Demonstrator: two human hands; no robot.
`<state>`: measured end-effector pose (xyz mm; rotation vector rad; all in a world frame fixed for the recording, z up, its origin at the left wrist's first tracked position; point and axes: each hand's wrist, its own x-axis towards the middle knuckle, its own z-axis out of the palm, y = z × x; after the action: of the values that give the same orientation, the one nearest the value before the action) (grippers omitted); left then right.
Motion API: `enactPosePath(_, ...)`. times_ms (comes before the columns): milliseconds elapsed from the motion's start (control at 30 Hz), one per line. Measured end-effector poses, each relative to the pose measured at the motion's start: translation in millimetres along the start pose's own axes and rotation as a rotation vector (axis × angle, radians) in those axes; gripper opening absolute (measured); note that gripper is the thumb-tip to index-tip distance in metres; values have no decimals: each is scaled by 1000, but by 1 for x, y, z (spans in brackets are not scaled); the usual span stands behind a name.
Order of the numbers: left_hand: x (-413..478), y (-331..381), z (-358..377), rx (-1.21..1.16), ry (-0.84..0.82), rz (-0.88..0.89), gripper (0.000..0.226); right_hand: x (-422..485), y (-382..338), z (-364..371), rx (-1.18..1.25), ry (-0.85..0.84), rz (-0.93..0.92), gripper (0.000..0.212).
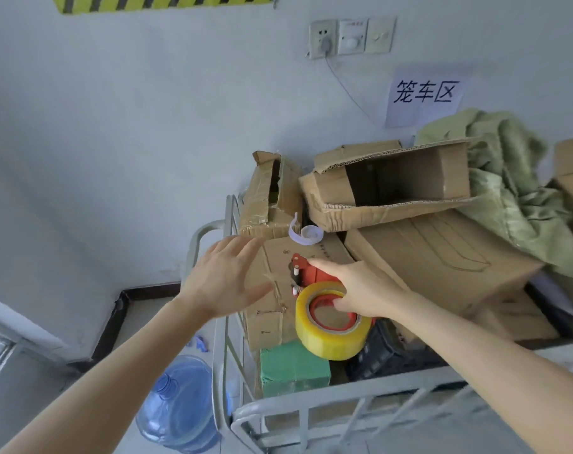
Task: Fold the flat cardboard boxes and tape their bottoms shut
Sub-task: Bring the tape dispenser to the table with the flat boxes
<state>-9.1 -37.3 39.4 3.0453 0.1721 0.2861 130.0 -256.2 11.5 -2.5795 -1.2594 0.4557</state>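
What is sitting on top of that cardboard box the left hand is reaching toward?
On the cardboard box lie a curl of pale tape and a battered smaller box. The right hand holds the red tape dispenser over it, hiding part of the top.

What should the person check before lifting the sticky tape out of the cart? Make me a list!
1. Right hand has hold of the tape dispenser: ok, fingers sit inside the yellow roll.
2. Left hand is free to help: ok, open and holding nothing.
3. Tape end ready to pull: cannot tell, no loose end shows.
4. Path upward clear: ok, nothing lies over the dispenser.
5. Flat box within reach for folding: cannot tell, the cardboard boxes in the cart look already shaped.
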Motion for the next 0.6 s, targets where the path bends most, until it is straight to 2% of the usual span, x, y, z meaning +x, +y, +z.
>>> enactPosePath(167,-19,41,-4,-45,23,206,85,-79,-4,4,101,87,137,92)
enactPosePath(300,-28,85,-3,-90,30,355,82,-149,-2,5,166,176,238,86)
enactPosePath(600,-29,218,-5,-94,20,671,84,-300,43,20,244,338,516,90)
